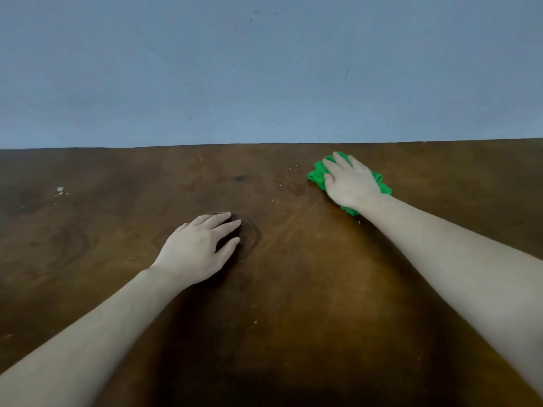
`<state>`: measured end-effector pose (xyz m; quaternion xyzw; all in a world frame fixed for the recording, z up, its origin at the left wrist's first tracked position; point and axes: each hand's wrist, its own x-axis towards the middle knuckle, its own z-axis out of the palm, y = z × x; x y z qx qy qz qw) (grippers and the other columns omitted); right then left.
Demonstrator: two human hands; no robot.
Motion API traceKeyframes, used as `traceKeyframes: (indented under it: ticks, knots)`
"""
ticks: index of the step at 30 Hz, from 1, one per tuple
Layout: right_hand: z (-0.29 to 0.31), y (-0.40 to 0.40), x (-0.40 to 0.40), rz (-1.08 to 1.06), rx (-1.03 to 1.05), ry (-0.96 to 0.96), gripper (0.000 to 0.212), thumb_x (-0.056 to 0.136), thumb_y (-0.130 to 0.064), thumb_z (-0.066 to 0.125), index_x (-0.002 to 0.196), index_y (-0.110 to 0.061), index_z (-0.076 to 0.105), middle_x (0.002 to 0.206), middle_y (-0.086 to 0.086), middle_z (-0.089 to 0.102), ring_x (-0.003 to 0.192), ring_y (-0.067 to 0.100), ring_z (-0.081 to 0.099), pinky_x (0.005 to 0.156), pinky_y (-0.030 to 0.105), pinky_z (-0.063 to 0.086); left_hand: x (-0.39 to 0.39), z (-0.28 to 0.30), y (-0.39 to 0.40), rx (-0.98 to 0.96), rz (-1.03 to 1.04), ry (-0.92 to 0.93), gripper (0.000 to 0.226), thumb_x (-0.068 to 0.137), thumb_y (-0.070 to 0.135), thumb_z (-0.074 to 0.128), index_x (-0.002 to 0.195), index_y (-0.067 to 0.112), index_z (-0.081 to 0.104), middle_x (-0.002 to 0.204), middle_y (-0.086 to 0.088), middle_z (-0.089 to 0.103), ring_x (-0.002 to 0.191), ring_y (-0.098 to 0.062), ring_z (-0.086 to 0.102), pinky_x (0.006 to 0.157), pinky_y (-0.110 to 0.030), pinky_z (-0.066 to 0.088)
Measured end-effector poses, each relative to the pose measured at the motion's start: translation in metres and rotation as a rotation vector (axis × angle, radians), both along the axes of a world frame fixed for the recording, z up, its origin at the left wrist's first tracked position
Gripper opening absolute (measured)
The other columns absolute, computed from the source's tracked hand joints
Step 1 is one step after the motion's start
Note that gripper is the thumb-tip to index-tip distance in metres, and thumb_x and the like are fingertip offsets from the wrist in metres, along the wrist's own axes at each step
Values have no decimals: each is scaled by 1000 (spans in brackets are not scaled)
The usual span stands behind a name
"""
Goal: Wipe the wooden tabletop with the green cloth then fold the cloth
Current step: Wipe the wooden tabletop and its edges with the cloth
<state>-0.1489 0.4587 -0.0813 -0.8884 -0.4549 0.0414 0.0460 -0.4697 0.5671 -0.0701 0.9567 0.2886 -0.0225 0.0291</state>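
— At two o'clock, what's happening?
— The right hand, fingers flat, presses the bunched green cloth onto the wooden surface near the far edge.
— And centre?
— The left hand rests released, palm down; crumbs scattered at twelve o'clock.

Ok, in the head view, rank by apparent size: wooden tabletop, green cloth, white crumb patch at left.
1. Wooden tabletop
2. Green cloth, though the right hand hides much of it
3. White crumb patch

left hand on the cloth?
No, the left hand rests on bare tabletop; the right hand presses the green cloth.
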Motion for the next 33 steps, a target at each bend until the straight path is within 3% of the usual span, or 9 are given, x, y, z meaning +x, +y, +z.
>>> traceKeyframes:
  ticks: [6, 12, 15, 19, 24, 28, 33]
  knots:
    - [-2, -4, -92, 489, -14, -12, 57, 107, -49, 17, 161, -33, 11, 169, -4, 0, 155, 21, -2, 124, 37, -3, -1, 8, 10, -3, 13, 28, 52, 100, 59, 26, 148, 45, 38, 157, 17, 33, 145, -13, 30, 114, -39, 33]
    - [6, -39, -106, 701, -78, -61, 69, 100, -70, 18, 160, -37, 8, 167, -10, -5, 154, 12, -9, 122, 32, -9, 6, 10, 11, -5, -1, 57, 54, 99, 60, 23, 149, 45, 36, 158, 17, 32, 146, -13, 28, 114, -40, 33]
    - [5, -27, -77, 637, -99, -118, 64, 101, -67, 12, 159, -40, 10, 168, -11, -2, 154, 13, -2, 124, 35, -3, 12, 11, 14, -11, -24, 66, 54, 100, 60, 22, 150, 46, 35, 159, 17, 30, 146, -15, 27, 115, -42, 32]
    - [5, -9, -18, 180, -89, -312, 63, 103, -59, 14, 157, -31, 27, 165, 1, 24, 146, 29, 25, 116, 45, 24, 22, 12, 18, -30, -27, 83, 54, 100, 61, 19, 150, 46, 34, 159, 17, 29, 147, -17, 25, 118, -44, 29]
    - [2, 17, 21, -142, -30, -156, 55, 106, -45, 23, 156, -23, 33, 161, 2, 32, 141, 32, 32, 112, 47, 31, 28, 11, 20, -37, -22, 52, 53, 100, 59, 20, 149, 45, 36, 158, 16, 31, 147, -16, 26, 117, -42, 29]
    - [0, 56, 2, -46, 24, -12, 59, 104, -53, 16, 158, -33, 25, 168, -7, 15, 153, 26, 16, 123, 46, 13, 26, 11, 22, -48, -8, 32, 52, 101, 59, 21, 148, 46, 38, 157, 18, 33, 145, -14, 29, 116, -39, 34]
    - [3, 86, -71, 407, 19, 50, 57, 105, -55, 3, 157, -41, 22, 167, -12, 11, 154, 16, 8, 126, 44, 4, 23, 12, 21, -56, 6, 20, 49, 101, 58, 24, 146, 48, 39, 157, 19, 33, 145, -12, 30, 112, -34, 38]
